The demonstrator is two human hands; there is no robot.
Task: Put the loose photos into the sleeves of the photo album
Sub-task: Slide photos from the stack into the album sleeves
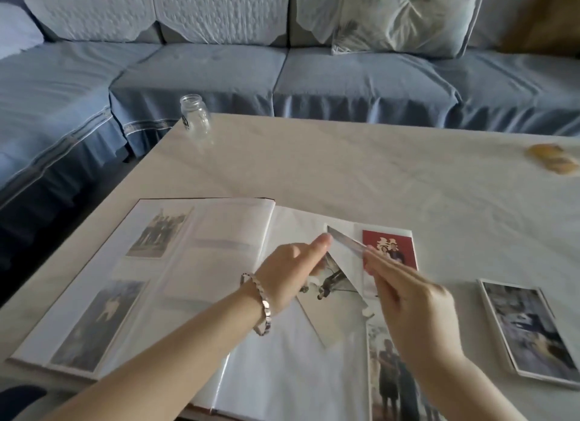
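The photo album [201, 263] lies open on the table, with photos in sleeves on both pages. My left hand [292, 270], wearing a bracelet, holds a tilted black-and-white photo [332, 285] over the upper part of the right page; its lower corner sticks out below the hand. My right hand [417, 314] pinches the lifted edge of a clear sleeve [346, 240] just above that photo. A red photo [389, 248] sits in the sleeve beside it. A small stack of loose photos [530, 329] lies on the table right of the album.
A glass jar [194, 116] stands at the table's far left corner. A yellowish object [554, 161] lies at the far right. A blue sofa [282, 72] with a cushion [405, 18] runs behind and left of the white table [361, 169].
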